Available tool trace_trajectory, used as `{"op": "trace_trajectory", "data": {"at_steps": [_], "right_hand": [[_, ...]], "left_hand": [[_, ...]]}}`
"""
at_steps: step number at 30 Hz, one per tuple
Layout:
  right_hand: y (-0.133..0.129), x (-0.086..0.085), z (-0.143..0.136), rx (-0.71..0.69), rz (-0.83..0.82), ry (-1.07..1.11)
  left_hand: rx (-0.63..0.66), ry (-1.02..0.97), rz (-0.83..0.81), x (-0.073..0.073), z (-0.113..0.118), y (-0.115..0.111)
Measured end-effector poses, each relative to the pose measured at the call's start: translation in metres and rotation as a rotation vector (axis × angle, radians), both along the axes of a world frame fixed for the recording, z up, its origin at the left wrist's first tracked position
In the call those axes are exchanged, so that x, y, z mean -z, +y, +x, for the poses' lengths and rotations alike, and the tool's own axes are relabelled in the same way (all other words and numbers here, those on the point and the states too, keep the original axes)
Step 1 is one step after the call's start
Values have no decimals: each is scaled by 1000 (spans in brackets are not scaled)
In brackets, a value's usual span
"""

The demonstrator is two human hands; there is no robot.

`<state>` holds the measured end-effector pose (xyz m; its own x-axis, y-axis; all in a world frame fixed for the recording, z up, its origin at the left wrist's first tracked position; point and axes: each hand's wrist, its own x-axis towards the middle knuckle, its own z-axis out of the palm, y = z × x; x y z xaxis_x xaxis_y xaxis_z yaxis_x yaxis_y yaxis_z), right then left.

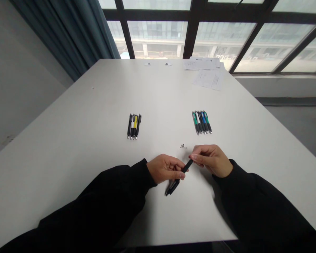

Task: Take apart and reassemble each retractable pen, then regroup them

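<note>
Table point(68, 140): wht, all round & under pen point(188, 166) (my ref for all locs). Window point(158, 38): dk frame, well beyond pen, past table's far edge. Curtain point(76, 31): blue, far L beyond pen. L sleeve point(107, 196), R sleeve point(258, 200): both blk, run in from near corners, angled inward twd pen, one each side. Papers point(202, 64): few sheets, overlapping, well beyond pen & a bit R.

L hand point(163, 168): just L of pen, wrist abt straight, back of hand up, thumb along near side, fingers bent over far side; pinching pen mid-length btwn thumb & fingers. R hand point(213, 161): R of pen's upper end, wrist bent in, thumb & index pinching that end, other fingers curled under, partly hidden.

R row point(202, 122): 5 pens side by side, grn/wht/blk/blu/grn, beyond pen to R. L row point(134, 126): 4 pens, blk/wht/yel/blk, beyond pen to L.

Pen itself: blk, btwn both hands, slanted, clip end twd wearer; can't tell if that end touches table. Bits point(182, 145): tiny, on table just beyond pen's upper end, too small to ID.
</note>
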<state>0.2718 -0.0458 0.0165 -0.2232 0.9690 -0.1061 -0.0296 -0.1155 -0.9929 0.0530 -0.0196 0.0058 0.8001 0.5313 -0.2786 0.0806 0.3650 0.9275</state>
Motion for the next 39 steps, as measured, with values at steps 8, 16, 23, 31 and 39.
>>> {"op": "trace_trajectory", "data": {"at_steps": [8, 16, 23, 31, 39], "right_hand": [[-2, -5, 1, -61, 42, -49], [12, 6, 5, 97, 487, -731], [15, 6, -5, -14, 558, -982], [6, 5, 12, 36, 216, -400], [5, 7, 19, 101, 127, 160]], "left_hand": [[-35, -50, -12, 0, 1, 1], [-52, -98, -44, 0, 1, 3], [-44, -114, -58, -1, 0, 3], [-32, -114, -81, 2, 0, 3], [8, -86, -71, 5, -2, 2]]}}
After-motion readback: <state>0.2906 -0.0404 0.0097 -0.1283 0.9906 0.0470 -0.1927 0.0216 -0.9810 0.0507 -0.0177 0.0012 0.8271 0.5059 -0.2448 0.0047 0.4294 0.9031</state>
